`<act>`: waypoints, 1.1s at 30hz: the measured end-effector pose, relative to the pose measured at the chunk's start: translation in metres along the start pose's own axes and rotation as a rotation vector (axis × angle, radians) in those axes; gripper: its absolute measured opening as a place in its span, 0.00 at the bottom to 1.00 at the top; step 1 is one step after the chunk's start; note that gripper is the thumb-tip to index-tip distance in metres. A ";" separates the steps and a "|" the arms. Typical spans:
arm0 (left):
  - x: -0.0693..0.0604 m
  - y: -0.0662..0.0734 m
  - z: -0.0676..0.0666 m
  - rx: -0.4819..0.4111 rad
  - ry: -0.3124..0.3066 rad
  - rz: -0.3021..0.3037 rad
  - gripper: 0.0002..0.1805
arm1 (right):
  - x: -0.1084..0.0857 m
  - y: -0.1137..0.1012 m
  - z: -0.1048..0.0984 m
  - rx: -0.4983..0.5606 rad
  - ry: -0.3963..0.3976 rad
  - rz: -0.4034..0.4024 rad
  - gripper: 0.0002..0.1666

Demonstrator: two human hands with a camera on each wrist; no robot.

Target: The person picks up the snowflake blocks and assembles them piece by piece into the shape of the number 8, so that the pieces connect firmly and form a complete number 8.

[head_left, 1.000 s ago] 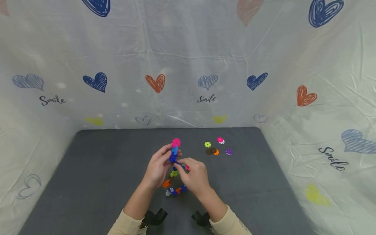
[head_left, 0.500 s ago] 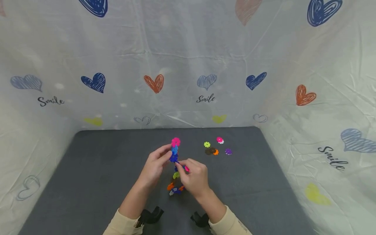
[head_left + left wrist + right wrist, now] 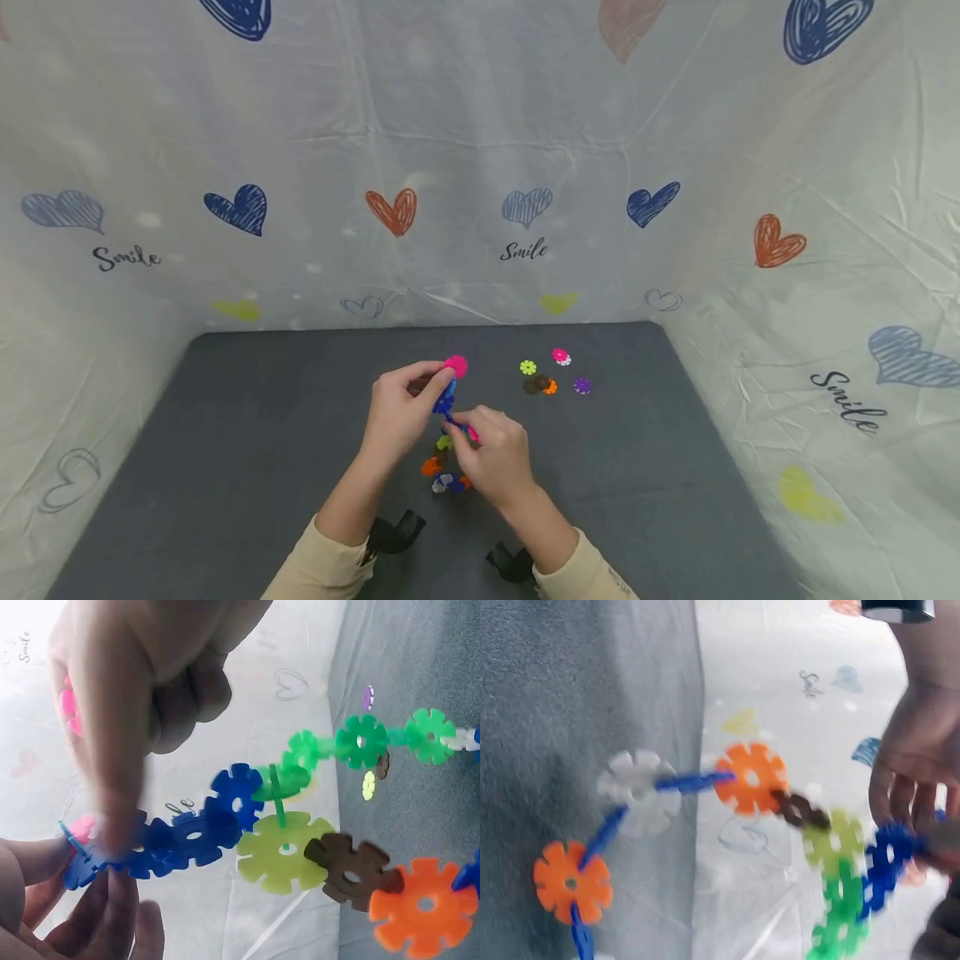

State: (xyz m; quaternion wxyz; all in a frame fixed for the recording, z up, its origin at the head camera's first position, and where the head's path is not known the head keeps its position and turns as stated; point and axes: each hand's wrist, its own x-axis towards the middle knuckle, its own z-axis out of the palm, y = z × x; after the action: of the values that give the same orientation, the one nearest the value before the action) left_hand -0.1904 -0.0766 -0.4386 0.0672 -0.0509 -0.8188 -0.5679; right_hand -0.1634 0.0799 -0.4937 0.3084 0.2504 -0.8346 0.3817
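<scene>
A chain of interlocking snowflake discs (image 3: 195, 836) runs between both hands and hangs in a loop below them. Its discs are blue, green, lime, brown, orange and whitish. My left hand (image 3: 396, 410) pinches the upper part of the chain, its thumb over the blue discs. A pink disc (image 3: 457, 365) sticks out above that thumb. Just below, my right hand (image 3: 495, 454) pinches a dark blue disc (image 3: 889, 851) of the chain between thumb and index finger. A bit of pink shows beside the right fingers. Fingers partly hide the joint between the discs.
Loose discs lie at the back right of the dark table (image 3: 247, 433): lime (image 3: 528, 367), pink on white (image 3: 560, 356), brown (image 3: 534, 385), orange (image 3: 552, 387) and purple (image 3: 582, 386). A heart-printed curtain (image 3: 450, 167) stands behind and at the sides.
My left hand has shifted its hold, the thumb now higher over the blue discs. The pink disc has moved slightly right. The hanging loop has swung, while the right hand stays almost still.
</scene>
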 end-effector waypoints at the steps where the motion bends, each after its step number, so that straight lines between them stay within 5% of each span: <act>1: 0.000 0.000 0.000 -0.006 0.007 0.001 0.16 | 0.000 0.001 -0.004 0.056 -0.035 0.034 0.10; 4: 0.001 -0.001 0.000 -0.022 0.010 -0.007 0.15 | 0.001 0.006 -0.019 0.207 -0.112 0.174 0.10; 7: 0.001 -0.001 -0.001 -0.045 -0.004 -0.022 0.15 | 0.007 0.013 -0.034 0.222 -0.122 0.269 0.06; 14: 0.002 -0.001 0.000 -0.103 -0.040 -0.010 0.16 | 0.027 0.031 -0.052 0.278 -0.116 0.107 0.10; 22: -0.001 0.005 0.001 -0.124 -0.040 0.019 0.16 | 0.039 0.037 -0.048 0.500 0.125 -0.087 0.16; 33: -0.005 0.012 0.002 -0.156 -0.052 0.039 0.15 | 0.044 0.034 -0.044 0.521 0.111 -0.103 0.16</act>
State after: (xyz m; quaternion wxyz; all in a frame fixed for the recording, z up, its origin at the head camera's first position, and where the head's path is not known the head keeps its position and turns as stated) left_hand -0.1835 -0.0704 -0.4293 0.0528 -0.0869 -0.7722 -0.6271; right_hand -0.2014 0.1265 -0.4566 0.2980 0.3420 -0.6762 0.5805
